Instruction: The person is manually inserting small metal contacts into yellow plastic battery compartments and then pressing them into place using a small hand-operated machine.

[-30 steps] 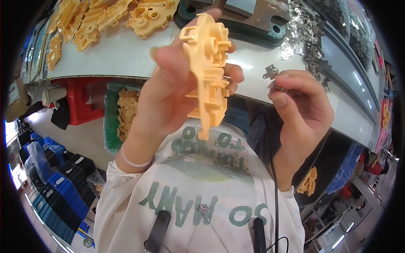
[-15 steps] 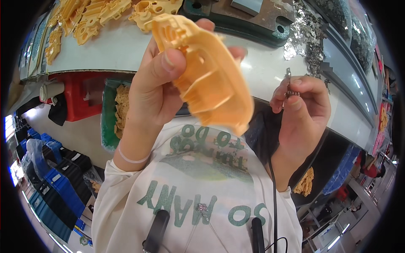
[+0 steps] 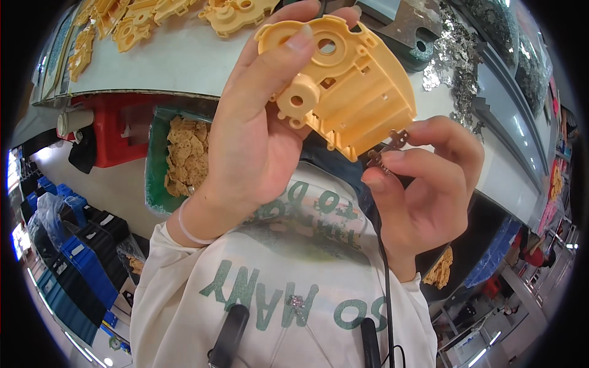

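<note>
My left hand (image 3: 261,92) grips a yellow moulded plastic housing (image 3: 362,92) by its left side, thumb across its face. Round openings and ribbed compartments of the housing face me, and it is held up above the table's front edge. Between the thumb and fingers of my right hand (image 3: 429,190) is a small flat metal piece with teeth and holes (image 3: 392,144). That piece is close to the housing's lower right corner; whether they touch I cannot tell.
More yellow plastic housings (image 3: 132,30) lie at the table's far left. A dark green metal fixture (image 3: 423,46) stands at the back, beside a heap of small shiny metal pieces (image 3: 454,61). Below the table edge at left is a green bin (image 3: 157,165) of yellowish parts.
My left hand has turned the housing over to its holed side and shifted it right. My right hand has moved left and slightly down with the metal piece, closer to the housing.
</note>
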Demonstrator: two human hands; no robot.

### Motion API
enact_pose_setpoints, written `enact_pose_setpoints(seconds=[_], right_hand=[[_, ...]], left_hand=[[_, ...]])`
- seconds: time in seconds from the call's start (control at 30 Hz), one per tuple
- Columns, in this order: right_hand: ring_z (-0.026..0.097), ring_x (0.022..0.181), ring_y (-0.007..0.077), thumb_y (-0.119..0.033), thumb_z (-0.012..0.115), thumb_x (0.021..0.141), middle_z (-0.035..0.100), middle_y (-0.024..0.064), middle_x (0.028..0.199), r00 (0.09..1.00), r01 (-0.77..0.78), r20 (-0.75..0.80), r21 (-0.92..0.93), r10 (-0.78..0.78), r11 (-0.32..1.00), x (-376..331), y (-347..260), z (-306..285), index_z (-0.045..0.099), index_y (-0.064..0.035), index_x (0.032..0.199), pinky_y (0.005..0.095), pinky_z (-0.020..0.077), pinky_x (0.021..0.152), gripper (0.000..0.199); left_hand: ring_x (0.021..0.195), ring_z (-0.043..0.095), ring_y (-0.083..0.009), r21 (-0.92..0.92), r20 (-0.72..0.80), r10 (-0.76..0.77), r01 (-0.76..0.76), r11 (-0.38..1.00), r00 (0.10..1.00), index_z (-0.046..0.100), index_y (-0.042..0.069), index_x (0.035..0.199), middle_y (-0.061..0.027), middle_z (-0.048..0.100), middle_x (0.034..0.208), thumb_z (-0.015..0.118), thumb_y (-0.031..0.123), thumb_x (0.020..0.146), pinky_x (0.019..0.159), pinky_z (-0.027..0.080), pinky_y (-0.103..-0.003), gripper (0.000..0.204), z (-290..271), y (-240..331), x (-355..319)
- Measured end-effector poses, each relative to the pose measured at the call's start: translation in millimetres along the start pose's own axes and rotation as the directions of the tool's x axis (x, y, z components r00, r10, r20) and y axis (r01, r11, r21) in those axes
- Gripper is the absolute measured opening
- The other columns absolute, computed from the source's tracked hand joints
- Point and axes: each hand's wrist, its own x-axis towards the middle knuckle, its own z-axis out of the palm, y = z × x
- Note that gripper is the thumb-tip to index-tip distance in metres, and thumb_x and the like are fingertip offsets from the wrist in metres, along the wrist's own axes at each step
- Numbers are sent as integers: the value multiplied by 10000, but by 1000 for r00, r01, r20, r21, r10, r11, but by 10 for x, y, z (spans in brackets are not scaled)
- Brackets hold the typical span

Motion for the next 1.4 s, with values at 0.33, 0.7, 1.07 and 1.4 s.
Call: enact_pose_setpoints(seconds=[0.33, 0.7, 1.07, 1.4], right_hand=[[515, 965, 225, -165, 767, 725, 538, 154, 1039, 999, -52, 4, 117, 52, 992, -22, 61, 40, 584, -26, 876, 330, 404, 855, 275], [539, 829, 203, -57, 739, 725, 532, 193, 1006, 997, 34, 65, -23, -32, 999, -61, -109, 83, 578, -2, 925, 257, 468, 678, 263], [552, 839, 227, 21, 704, 722, 552, 179, 967, 998, -24, 52, -5, 25, 1000, -55, -134, 155, 596, 22, 941, 300, 446, 750, 244], [484, 852, 185, -98, 718, 757, 499, 99, 938, 997, -57, 54, 61, 54, 996, 23, -57, 196, 611, 16, 917, 283, 390, 809, 224]], left_hand=[[1231, 437, -309, -361, 232, -14, 99, 927, 973, 379, 99, 1295, -150, 401, 1363, 422, 276, 951, 995, 423, -436, 389, -187, -116, 58], [1235, 426, -326, -332, 173, 59, 2, 943, 983, 387, 113, 1288, -148, 404, 1361, 408, 289, 954, 1000, 413, -450, 378, -113, -176, -27], [1240, 415, -343, -310, 97, 144, -108, 945, 985, 395, 128, 1280, -146, 406, 1358, 394, 302, 958, 1005, 403, -464, 367, -134, -195, -111], [1244, 405, -359, -312, 79, 157, -125, 942, 984, 402, 141, 1273, -144, 408, 1356, 382, 314, 961, 1009, 394, -477, 358, -133, -233, -105]])
